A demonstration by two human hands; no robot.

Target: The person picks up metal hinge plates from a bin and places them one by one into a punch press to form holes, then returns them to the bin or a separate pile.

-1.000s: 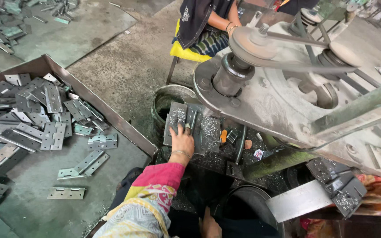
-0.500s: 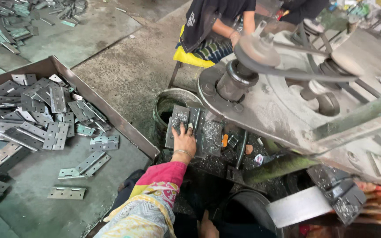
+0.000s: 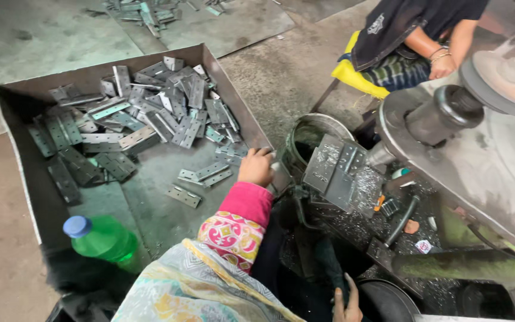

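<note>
While the left hand [image 3: 256, 167] closes its fingers on a hinge plate [image 3: 278, 177] at the tray [image 3: 251, 122] edge, many plates [image 3: 150, 113] remain heaped; right hand's [image 3: 347, 304] grip unclear.

Workshop floor and fixtures, seen from above

Bare concrete floor [image 3: 7, 250] is showing grey-brown and stained, with flat, even light falling across it and no wall or window coming into view. A grey floor slab [image 3: 233, 24] is lying at the top, with a scatter of loose metal pieces [image 3: 144, 12] sitting on it. A yellow stool [image 3: 356, 77] is standing at upper right, with a seated co-worker [image 3: 412, 42] occupying it. A heavy grey press machine [image 3: 478, 173] is filling the right side, its dark cylindrical shaft [image 3: 442, 113] projecting leftward. A round metal bucket [image 3: 305, 128] is standing just beside the machine base. Metal swarf [image 3: 377, 185] is glinting over the machine bed.
</note>
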